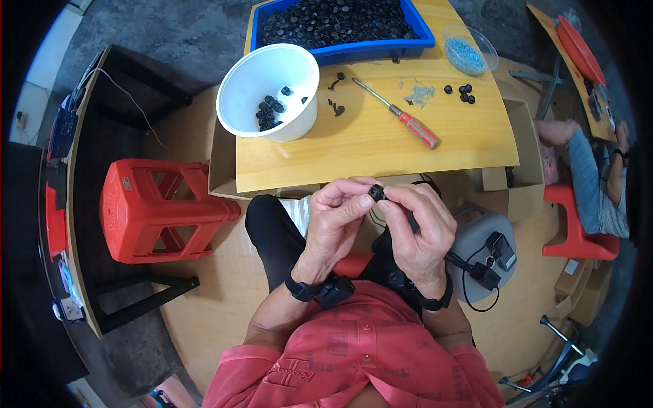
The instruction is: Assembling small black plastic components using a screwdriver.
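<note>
The person's two hands were together in front of the near edge of the wooden table (476, 143), above the lap. Both were clamped by the fingertips on one small black part (377, 193). The left hand (333, 221) gripped it from the left between thumb and fingers; the right hand (423, 228) gripped it from the right in like manner. The part was clear of the tabletop. Its finer detail was covered by the fingertips and could not be made out.

On the table, at the far side, stood a blue tray (374, 52) heaped with black pieces (333, 24). A white tub (299, 115) stood at the left, nearer than the tray, with a small number of black parts (269, 112) lying inside it, mostly at the bottom. To the right of the tub, two small groups of dark pieces (338, 109) lay on the wood. A screwdriver (411, 124) with a red handle lay aslant, its handle near and to the right, its tip far and to the left. Pale scraps (420, 95) lay just beyond it. Further right were several loose round black parts (466, 93), and at the far right corner a clear dish (491, 51) held light blue bits (464, 54).

A red stool (126, 211) was noted left of the table. At the far right, another person (585, 163) sat at a separate table (592, 112).
</note>
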A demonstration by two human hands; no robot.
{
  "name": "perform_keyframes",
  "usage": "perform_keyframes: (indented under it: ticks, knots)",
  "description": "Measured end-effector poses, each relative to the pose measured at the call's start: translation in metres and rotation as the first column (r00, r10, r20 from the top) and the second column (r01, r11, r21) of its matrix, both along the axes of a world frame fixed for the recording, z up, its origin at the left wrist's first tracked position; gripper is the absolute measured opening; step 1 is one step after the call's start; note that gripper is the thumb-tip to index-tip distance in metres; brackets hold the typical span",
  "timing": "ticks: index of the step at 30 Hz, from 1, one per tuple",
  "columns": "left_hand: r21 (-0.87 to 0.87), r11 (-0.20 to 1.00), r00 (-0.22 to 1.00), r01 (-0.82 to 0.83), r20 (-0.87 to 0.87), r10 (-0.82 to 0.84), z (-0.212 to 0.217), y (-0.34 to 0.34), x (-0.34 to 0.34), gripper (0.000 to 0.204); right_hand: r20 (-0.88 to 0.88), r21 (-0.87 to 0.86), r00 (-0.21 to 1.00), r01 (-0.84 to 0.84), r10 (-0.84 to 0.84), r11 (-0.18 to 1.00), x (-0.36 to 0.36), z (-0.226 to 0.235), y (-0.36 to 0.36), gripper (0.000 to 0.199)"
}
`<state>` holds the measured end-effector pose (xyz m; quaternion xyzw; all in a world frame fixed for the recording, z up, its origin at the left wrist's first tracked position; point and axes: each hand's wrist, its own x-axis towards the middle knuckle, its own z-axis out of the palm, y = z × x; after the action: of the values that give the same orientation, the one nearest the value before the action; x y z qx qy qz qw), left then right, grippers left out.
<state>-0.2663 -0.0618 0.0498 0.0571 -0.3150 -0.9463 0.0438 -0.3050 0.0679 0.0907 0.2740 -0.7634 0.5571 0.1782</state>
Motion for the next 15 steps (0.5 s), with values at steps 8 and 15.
perform_keyframes:
  ticks: [8,15]
  knots:
    - [-0.141,0.984,0.988,-0.106,-0.123,0.089,-0.001,0.004,0.004,0.016,-0.141,-0.001,0.990,0.007,-0.007,1.000,0.005,-0.005,-0.001,0.017]
    - [-0.012,0.992,0.991,-0.124,-0.060,0.123,-0.003,0.012,0.011,0.017,-0.144,0.008,0.989,0.028,-0.027,1.000,0.010,-0.006,-0.003,0.016]
